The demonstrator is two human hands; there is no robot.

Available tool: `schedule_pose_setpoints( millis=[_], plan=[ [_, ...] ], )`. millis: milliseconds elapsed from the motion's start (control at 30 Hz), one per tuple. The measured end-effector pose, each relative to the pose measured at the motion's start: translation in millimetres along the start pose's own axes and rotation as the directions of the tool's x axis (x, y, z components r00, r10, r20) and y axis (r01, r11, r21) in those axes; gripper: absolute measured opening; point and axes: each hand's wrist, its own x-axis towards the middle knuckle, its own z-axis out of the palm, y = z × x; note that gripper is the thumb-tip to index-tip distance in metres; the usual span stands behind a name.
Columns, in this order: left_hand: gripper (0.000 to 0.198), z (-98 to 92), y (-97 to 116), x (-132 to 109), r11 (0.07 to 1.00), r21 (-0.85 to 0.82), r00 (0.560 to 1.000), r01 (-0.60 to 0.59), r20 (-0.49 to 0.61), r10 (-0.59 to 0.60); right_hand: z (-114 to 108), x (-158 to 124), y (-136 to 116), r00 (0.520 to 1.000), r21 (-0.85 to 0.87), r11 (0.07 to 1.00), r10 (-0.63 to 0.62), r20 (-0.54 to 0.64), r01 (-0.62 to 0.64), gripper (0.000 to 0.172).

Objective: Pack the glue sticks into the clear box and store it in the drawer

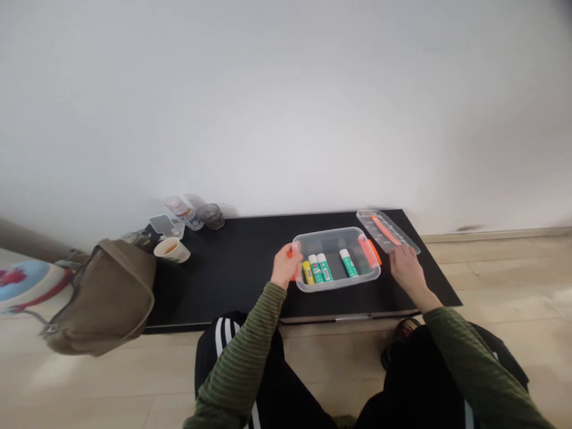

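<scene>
A clear plastic box with orange side clips stands uncovered on a black table. Inside lie several green glue sticks with white caps and one yellow stick at the left end. My left hand is closed around the box's left end, at its orange clip. To the right of the box, the clear lid with an orange strip lies on the table. My right hand has its fingers closed on the lid's near end; the fingertips are partly hidden.
On the left of the table are a paper cup with brown liquid, a white-and-blue bottle, a dark glass jar and a white phone-like object. A brown bag sits at the left end. A wall rises behind.
</scene>
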Motion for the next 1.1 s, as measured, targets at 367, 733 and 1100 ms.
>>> schedule_pose_setpoints(
  millis=[367, 733, 1100],
  plan=[
    [0.032, -0.5, 3, -2, 1.0, 0.004, 1.0, -0.024, 0.01, 0.024, -39, 4, -2, 0.83, 0.51, 0.843, 0.401, -0.388, -0.17, 0.033],
    [0.038, -3.7, -4, 1, 0.999, -0.02, 0.998, -0.028, 0.06, 0.029, -59, 32, -10, 0.68, 0.969, 0.201, 0.692, -0.243, 0.141, 0.041],
    [0.035, -3.7, 5, 3, 0.979, -0.178, 0.993, 0.1, 0.087, -0.085, -28, 60, -42, 0.786, 0.848, -0.02, 0.366, 0.499, -0.529, 0.04]
  ],
)
